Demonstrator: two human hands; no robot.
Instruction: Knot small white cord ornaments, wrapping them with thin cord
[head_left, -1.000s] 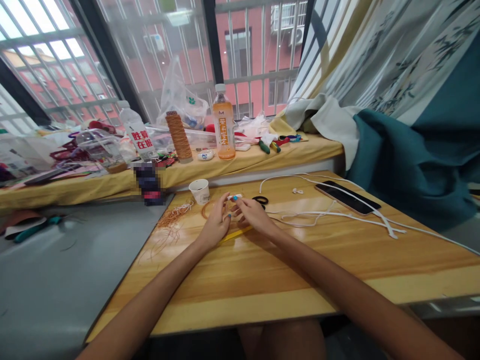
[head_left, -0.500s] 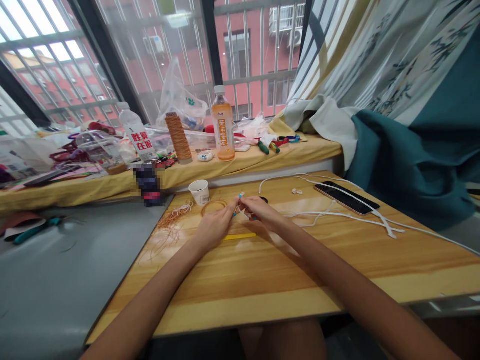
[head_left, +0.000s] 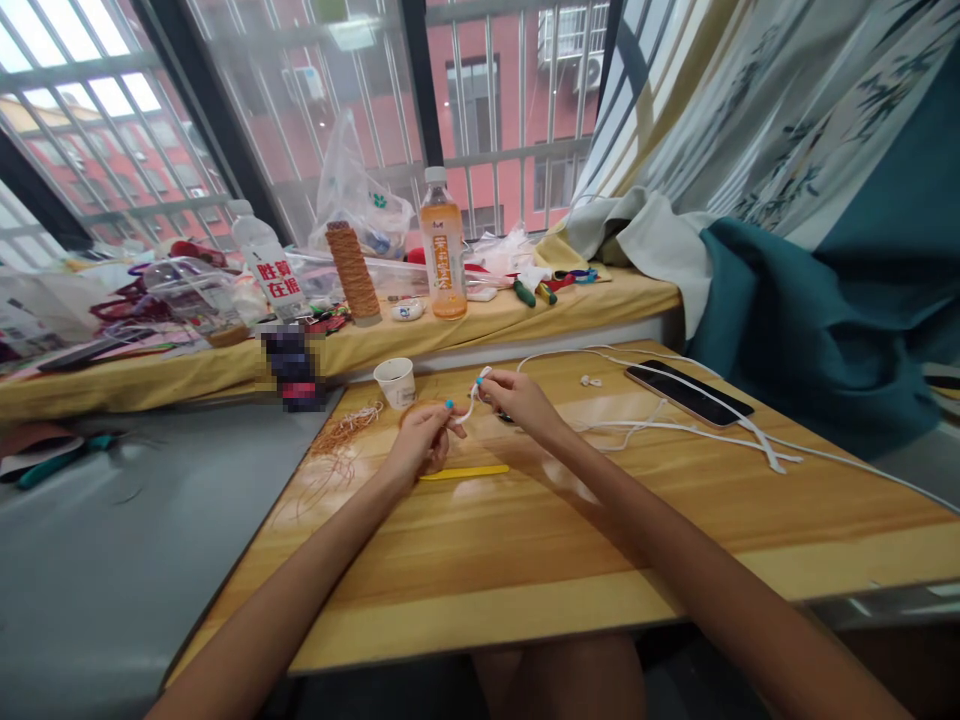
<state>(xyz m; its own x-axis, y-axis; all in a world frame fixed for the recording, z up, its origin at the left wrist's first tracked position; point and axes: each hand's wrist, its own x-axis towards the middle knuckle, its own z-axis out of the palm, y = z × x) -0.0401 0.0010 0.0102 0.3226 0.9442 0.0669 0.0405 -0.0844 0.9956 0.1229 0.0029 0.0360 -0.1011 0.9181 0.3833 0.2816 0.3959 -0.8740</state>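
A short white cord [head_left: 472, 402] runs in a curve between my two hands, above the wooden table. My left hand [head_left: 427, 435] pinches its lower end between thumb and fingers. Higher and to the right, my right hand [head_left: 519, 398] pinches the cord's upper end, where a white tip sticks out past the fingers. A yellow strip [head_left: 465, 472] lies on the table just below my left hand. Behind that hand, a coil of brown thread [head_left: 409, 411] is partly hidden. Something dark, mostly covered, lies under my right hand.
Left of my hands stand a paper cup [head_left: 395, 383] and a pile of thread scraps [head_left: 346, 432]. A phone [head_left: 688, 392] and white cords [head_left: 637, 425] lie at right. On the sill are an orange drink bottle [head_left: 444, 250], a thread spool [head_left: 352, 272] and a water bottle [head_left: 268, 265].
My hands were together and have moved apart, the left one down and leftward. The white cord now shows stretched in a curve between them.
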